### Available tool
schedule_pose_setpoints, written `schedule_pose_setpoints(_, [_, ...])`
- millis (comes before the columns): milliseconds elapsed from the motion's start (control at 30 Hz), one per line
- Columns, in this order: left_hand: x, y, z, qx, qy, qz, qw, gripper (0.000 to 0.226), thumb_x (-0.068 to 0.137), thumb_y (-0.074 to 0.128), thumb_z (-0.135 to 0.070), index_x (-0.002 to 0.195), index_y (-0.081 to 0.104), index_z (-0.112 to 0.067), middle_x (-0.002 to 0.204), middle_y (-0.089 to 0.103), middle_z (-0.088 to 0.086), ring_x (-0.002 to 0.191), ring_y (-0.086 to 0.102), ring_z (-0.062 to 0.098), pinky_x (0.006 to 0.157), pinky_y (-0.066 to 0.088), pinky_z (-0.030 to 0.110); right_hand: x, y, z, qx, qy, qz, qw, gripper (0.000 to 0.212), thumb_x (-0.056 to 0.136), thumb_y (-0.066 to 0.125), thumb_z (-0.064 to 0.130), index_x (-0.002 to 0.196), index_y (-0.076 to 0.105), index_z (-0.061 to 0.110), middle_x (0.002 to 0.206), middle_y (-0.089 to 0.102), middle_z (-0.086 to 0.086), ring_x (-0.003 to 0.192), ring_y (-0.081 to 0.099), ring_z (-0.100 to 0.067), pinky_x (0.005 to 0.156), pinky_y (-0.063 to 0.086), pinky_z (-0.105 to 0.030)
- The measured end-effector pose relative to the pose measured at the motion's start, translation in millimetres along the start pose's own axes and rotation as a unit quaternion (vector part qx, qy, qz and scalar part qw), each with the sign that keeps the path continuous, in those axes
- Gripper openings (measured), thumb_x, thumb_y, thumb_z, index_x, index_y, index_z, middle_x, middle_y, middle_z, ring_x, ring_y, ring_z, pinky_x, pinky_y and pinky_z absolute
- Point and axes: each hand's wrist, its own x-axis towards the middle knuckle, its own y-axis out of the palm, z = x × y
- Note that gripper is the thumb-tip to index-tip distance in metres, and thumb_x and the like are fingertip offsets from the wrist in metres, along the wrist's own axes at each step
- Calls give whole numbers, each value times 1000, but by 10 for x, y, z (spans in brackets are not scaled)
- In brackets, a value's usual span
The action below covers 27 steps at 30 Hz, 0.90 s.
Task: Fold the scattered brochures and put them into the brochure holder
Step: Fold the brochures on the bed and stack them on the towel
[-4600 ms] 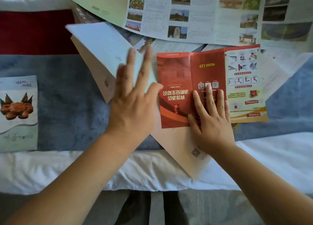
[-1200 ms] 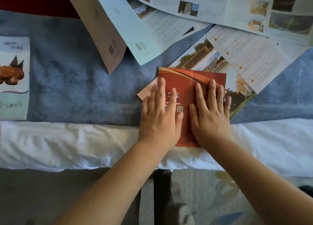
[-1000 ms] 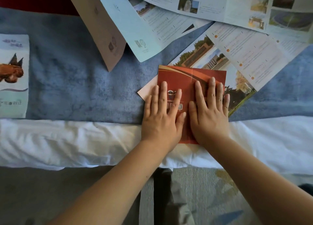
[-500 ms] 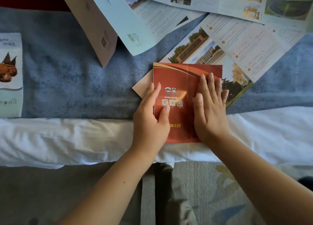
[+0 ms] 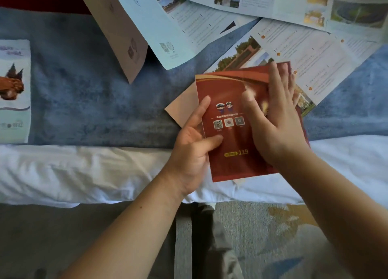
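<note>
- Red brochure (image 5: 232,166), folded, centre-right of frame; front panel faces up with two cartoon figures, three square codes and "119".
- Its lower end sits over the white sheet (image 5: 84,169), its upper end over the blue blanket (image 5: 84,93) and other papers; cannot tell if it lies flat or is lifted a little.
- Left hand (image 5: 191,150) grips the red brochure at its left edge: thumb on the front panel, index finger along the edge, other fingers hidden.
- Right hand (image 5: 275,123) lies flat on the brochure's right part, fingers straight and close together and pointing to the top of the frame; motion blur here.
- Tan paper (image 5: 182,108): a corner pokes out from under the red brochure's left side.
- Photo brochure (image 5: 237,54) with a building picture lies partly under the red brochure's top.
- Text sheet (image 5: 315,54) lies unfolded right of centre, near the top, overlapping the photo brochure.
- Long unfolded leaflet (image 5: 294,1) with small photos runs along the top right.
- Tan and pale-blue leaflet (image 5: 126,33), half folded, upper centre.
- Crab brochure (image 5: 12,89), folded, on the blanket at the left edge, well apart from the hands.
- Carpet (image 5: 262,236) fills the bottom of the frame.
</note>
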Motion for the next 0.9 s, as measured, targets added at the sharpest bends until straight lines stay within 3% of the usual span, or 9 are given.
schedule_pose_setpoints(133, [15,46,-21,86,7,9,996,93,75,49,20,152,41,-32,139,62,13,113,64,21,90,56,32,38,-14,-64,-25,1,52,998,84,98,33,67,165,3,28,172,11,3,159,-2,-19,128,-4,-50])
schedule_pose_setpoints(200, [46,76,-10,108,25,9,994,96,74,48,21,154,38,-33,136,65,5,113,66,19,88,57,34,29,-10,-85,-9,8,59,998,86,96,40,70,165,5,33,166,32,6,155,26,-20,126,20,-50])
schedule_pose_setpoints(267, [73,103,7,114,33,1,993,97,75,47,20,155,34,-33,133,67,-6,119,66,14,88,58,32,-8,-6,-77,33,20,57,998,87,93,51,67,164,10,37,143,56,21,131,54,-1,111,43,-33])
schedule_pose_setpoints(400, [66,178,92,294,103,-52,949,84,84,57,-2,157,30,-35,156,36,-2,146,39,13,117,40,40,-60,5,-49,95,1,49,994,78,97,64,25,162,22,37,128,68,19,109,67,2,100,54,-37])
schedule_pose_setpoints(467, [65,214,136,407,147,-61,900,69,94,56,-22,158,33,-29,161,22,2,153,23,11,124,26,35,-67,9,5,112,-11,56,992,71,99,59,19,160,28,37,128,68,16,111,67,0,101,54,-39])
schedule_pose_setpoints(533, [79,250,142,434,158,-43,886,57,102,50,-36,157,38,-27,159,34,-2,150,28,8,124,28,38,-89,15,61,194,-10,85,977,58,103,51,27,159,36,33,139,63,16,127,58,0,112,46,-37])
schedule_pose_setpoints(667, [96,318,4,260,116,43,958,58,102,53,-49,156,38,-32,150,52,-8,139,48,5,115,41,40,-110,-19,95,270,-57,124,953,47,110,29,28,150,51,18,148,57,9,142,46,-4,118,36,-29])
schedule_pose_setpoints(800, [156,251,-84,252,125,3,960,59,104,53,-13,158,33,-26,157,45,-9,144,41,3,121,36,35,-93,8,30,78,-118,20,990,40,105,48,14,143,59,16,148,56,4,142,46,-10,120,33,-29])
schedule_pose_setpoints(900, [196,108,-73,483,185,-109,849,76,98,53,1,163,20,-22,164,28,-8,150,27,1,122,26,21,-83,134,-126,-149,-99,64,982,52,104,52,19,156,44,17,164,36,-1,155,25,-24,126,20,-35])
